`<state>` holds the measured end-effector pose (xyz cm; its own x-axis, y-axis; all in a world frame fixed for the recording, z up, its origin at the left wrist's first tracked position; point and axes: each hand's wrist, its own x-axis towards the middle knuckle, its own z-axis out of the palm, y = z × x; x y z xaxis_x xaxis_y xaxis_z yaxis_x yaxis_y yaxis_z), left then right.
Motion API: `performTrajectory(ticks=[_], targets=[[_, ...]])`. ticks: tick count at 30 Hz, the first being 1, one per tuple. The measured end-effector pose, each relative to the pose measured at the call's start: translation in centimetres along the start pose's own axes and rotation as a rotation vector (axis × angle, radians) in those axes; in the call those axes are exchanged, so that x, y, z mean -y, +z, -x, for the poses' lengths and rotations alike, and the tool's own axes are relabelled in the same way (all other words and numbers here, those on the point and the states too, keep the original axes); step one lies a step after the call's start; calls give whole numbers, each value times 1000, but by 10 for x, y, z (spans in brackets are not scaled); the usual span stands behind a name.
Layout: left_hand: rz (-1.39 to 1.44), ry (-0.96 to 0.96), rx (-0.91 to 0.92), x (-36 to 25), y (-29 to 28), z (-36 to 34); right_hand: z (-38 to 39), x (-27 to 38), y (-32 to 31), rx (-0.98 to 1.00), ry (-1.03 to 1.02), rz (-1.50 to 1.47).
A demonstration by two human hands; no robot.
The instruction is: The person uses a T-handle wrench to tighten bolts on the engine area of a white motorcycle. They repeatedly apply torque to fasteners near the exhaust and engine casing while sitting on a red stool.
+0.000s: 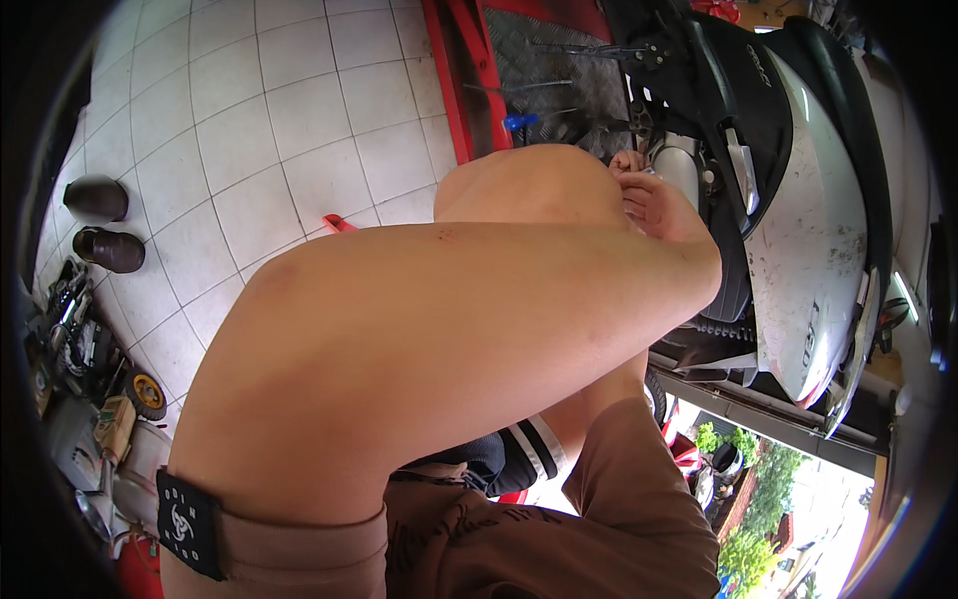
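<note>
My left arm crosses the middle of the picture, its wrist bent back beside the motorcycle (818, 230). At its end my left hand (654, 205) has its fingers curled inward, next to a silver cylindrical part (677, 165) low on the machine. Just beyond it, my right hand (627, 162) shows only bent fingers, closed near the same part. Whatever either hand grips is hidden behind the fingers and the arm. A blue-handled tool (519, 122) lies close by on the metal plate (514, 75) of a red-framed stand.
The stand's red rail (454, 90) borders the white tiled floor (299, 100). Dark brown shoes (108, 250) are at the left, above parts and a small yellow-rimmed wheel (146, 394). The black rear tyre (733, 285) is beside my left wrist. Outside, greenery (768, 489) shows at lower right.
</note>
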<state>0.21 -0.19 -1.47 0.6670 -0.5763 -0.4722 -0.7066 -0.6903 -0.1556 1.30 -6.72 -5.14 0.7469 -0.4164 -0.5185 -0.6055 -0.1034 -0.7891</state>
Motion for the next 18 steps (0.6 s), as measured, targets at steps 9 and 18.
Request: performTrajectory(ticks=[9,18], targets=[[204,-23,-67,14,-1,-8,-88,-13,-32,54,-80,-662],[952,-88,-534,34,12,-61,-178,-22,-44,37,-124,-1228]])
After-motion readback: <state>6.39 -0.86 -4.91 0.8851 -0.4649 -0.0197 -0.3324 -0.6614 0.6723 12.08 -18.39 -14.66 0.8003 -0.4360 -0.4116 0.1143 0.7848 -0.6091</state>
